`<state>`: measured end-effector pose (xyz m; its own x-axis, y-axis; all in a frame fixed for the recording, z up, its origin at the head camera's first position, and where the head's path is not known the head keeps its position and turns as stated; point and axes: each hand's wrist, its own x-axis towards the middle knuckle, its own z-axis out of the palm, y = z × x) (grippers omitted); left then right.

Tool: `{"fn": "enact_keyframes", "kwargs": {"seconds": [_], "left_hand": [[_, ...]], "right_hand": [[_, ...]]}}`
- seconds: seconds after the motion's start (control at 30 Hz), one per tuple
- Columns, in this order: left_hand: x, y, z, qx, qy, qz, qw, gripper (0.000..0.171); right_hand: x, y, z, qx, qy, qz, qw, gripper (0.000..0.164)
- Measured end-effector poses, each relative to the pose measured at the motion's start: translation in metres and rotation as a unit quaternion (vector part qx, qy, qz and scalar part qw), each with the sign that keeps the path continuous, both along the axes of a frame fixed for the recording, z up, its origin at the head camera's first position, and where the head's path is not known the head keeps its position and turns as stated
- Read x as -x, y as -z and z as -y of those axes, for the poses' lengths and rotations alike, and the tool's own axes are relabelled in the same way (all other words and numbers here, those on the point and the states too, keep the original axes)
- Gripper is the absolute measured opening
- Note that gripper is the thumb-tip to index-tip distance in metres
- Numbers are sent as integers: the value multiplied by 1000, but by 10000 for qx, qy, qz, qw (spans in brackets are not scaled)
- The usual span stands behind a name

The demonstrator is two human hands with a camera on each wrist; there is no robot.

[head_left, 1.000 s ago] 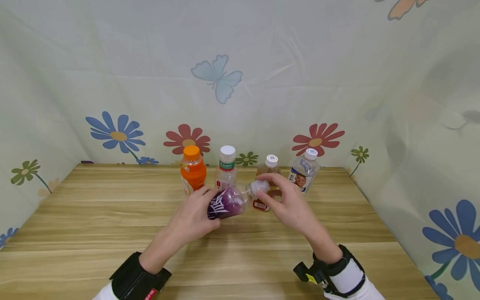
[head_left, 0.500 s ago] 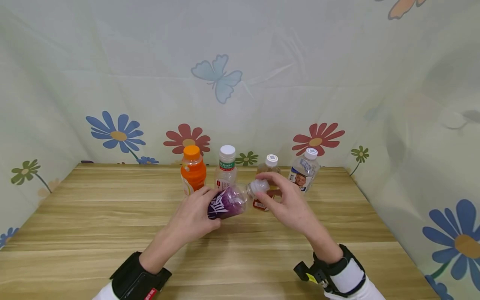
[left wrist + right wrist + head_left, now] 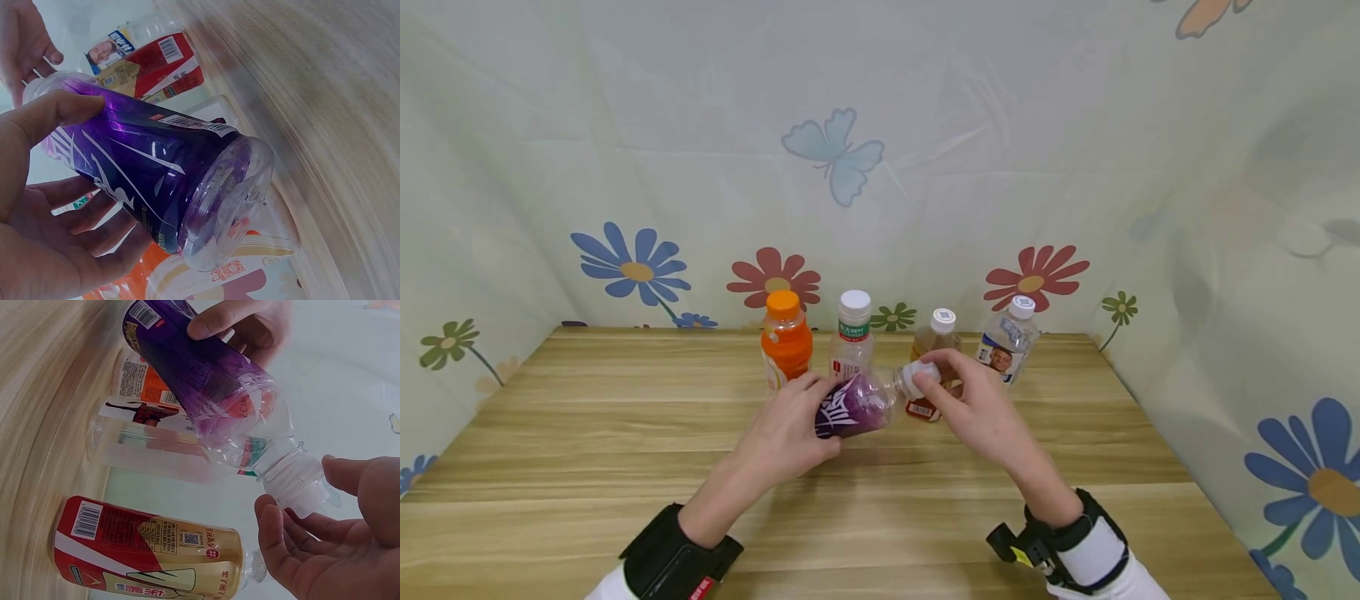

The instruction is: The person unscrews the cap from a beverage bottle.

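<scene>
In the head view my left hand [image 3: 786, 435] grips a clear plastic bottle [image 3: 872, 402] with a purple label, tilted with its neck toward the right. Its thumb and fingers wrap the label, as the left wrist view shows, and the ribbed base [image 3: 228, 203] faces that camera. My right hand [image 3: 983, 410] pinches the white cap [image 3: 297, 487] between thumb and fingers. The cap sits at the mouth of the bottle neck. Inside, the upper part of the bottle looks clear.
Behind the hands stand an orange-capped bottle [image 3: 787, 346], a clear bottle with a green-and-red band [image 3: 853, 333], a gold-and-red labelled bottle [image 3: 150, 547] and a clear bottle with a portrait label [image 3: 1009, 340]. They stand on a wooden table [image 3: 625, 417] before a flower-print curtain [image 3: 700, 150].
My right thumb and fingers have turned slightly around the cap, with the thumb now higher across it. My left hand and the purple-labelled bottle have stayed in place.
</scene>
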<state>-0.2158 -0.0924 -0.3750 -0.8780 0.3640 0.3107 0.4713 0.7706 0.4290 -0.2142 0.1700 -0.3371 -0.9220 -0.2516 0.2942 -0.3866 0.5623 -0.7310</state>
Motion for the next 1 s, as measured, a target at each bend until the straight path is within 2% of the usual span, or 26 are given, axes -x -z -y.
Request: {"fn": "enact_keyframes", "kwargs": {"seconds": [0.53,1.0], "left_hand": [[0,0,0,-52,-41,7,10000,70],[1,1,1,-25,113,-240,9996,69]], "right_hand": [[-1,0,-2,71,-379,-239,9990,31],[0,0,-3,-22,-781,-536,9955,36]]}}
